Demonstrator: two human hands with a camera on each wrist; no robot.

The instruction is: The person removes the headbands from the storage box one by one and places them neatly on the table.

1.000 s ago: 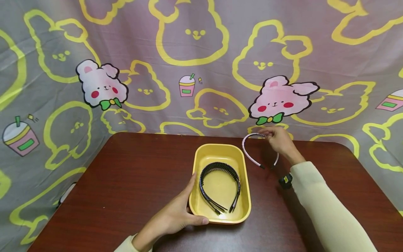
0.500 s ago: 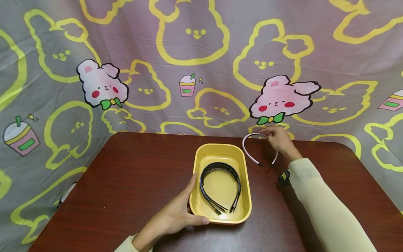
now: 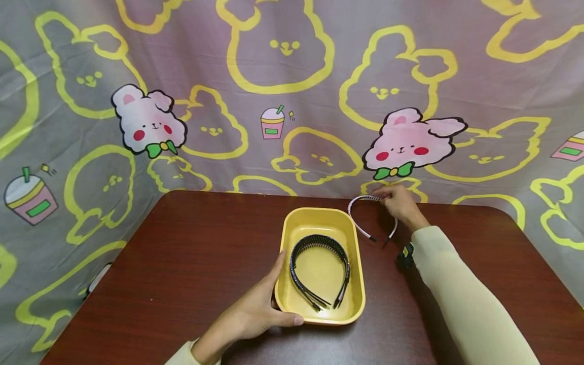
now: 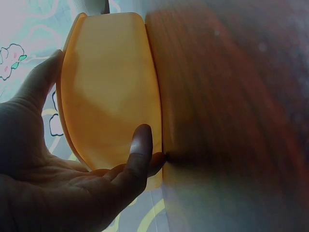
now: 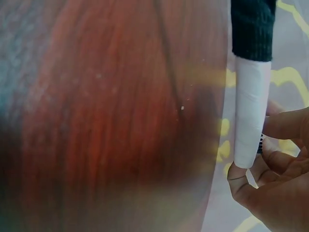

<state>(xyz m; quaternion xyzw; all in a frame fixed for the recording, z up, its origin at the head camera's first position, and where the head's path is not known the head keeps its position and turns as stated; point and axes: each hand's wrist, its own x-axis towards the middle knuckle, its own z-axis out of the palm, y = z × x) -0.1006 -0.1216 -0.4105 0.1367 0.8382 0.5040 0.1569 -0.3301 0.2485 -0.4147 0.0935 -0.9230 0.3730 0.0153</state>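
Note:
A yellow plastic tray [image 3: 319, 315] stands on the table with several dark toothed headbands [image 3: 319, 242] lying nested inside it. My left hand [image 3: 255, 309] grips the tray's near left corner, its thumb along the near rim. In the left wrist view the fingers [image 4: 140, 150] lie against the tray's outer wall [image 4: 111, 72]. Beyond the tray's far right corner, my right hand [image 3: 400, 203] pinches a pale pink headband [image 3: 357, 223] at the top of its arch, black-tipped ends pointing down. The right wrist view shows this pale band [image 5: 251, 111] end-on beside the fingertips.
The dark red-brown wooden table [image 3: 191, 253] has rounded far corners. A grey curtain [image 3: 292, 111] printed with rabbits and drinks hangs right behind and around it. A dark wrist device [image 3: 406, 256] sits at the right cuff.
My right hand has shifted slightly left with the pale pink headband, whose arch now overlaps the tray's far right edge. The left hand and the tray have stayed put.

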